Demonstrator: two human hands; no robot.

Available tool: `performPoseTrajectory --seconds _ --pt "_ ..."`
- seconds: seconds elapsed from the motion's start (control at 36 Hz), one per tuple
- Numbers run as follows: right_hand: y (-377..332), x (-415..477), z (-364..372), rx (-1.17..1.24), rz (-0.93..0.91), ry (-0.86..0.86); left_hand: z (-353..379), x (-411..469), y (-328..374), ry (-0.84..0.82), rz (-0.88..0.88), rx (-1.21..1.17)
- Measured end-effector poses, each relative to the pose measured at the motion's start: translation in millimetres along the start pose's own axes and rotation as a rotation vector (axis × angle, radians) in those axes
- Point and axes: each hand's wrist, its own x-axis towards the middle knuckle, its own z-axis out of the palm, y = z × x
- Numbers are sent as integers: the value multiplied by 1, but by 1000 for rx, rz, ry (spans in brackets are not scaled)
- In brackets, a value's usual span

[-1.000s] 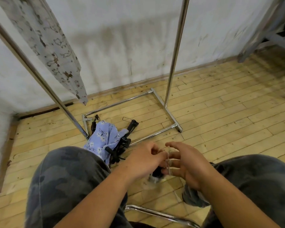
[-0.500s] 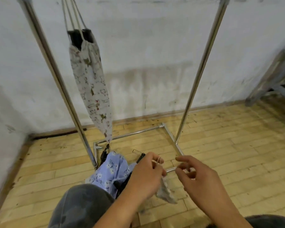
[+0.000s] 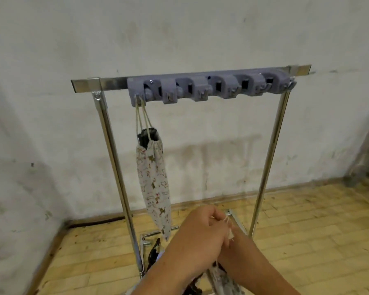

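The patterned pouch (image 3: 224, 281), dangling low before the rack (image 3: 268, 154), is held by its drawstring (image 3: 229, 231), pinched in curled fingers of the left hand (image 3: 200, 236), apparently for hooking; the grip of the right hand (image 3: 239, 244) cannot be told.

Reaches forward with both bare forearms, meeting low at centre. Curls left hand (image 3: 198, 233) over right hand (image 3: 238, 243), hiding most of it; pinches frayed pale drawstring cord (image 3: 228, 229) in left fingers.
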Motion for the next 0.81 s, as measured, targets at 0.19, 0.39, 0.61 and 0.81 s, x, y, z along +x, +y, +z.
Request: performPoseTrajectory --seconds 0.19,0.39,0.61,0.81 --pt "-70 3 -62 226 -196 14 -70 14 46 128 172 47" --pt "-121 35 -96 409 -330 129 -126 32 97 146 282 272" --pt "-178 84 -99 644 -318 217 -159 66 119 617 542 487" --pt "-200 120 -97 649 -335 312 -181 99 124 800 546 791"
